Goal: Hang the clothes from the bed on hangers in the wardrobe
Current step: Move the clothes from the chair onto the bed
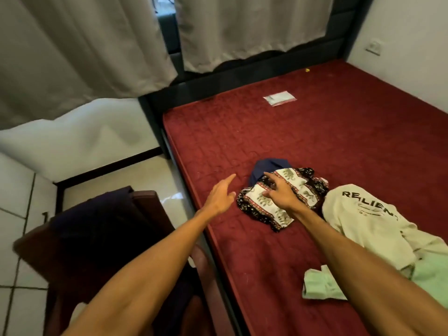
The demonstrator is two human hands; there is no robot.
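Note:
Several clothes lie on the dark red bed. A patterned black, white and red garment lies crumpled on top of a navy piece. To its right sprawls a cream sweatshirt with black lettering, and a pale green garment lies nearer to me. My right hand is over the patterned garment, fingers stretched out; I cannot tell if it touches. My left hand hovers just left of that garment, fingers extended, holding nothing. No hanger or wardrobe is in view.
A dark wooden chair draped with dark purple cloth stands at the bed's left side on a tiled floor. Grey curtains hang behind. A small clear plastic bag lies far up the mattress. A wall socket is at right.

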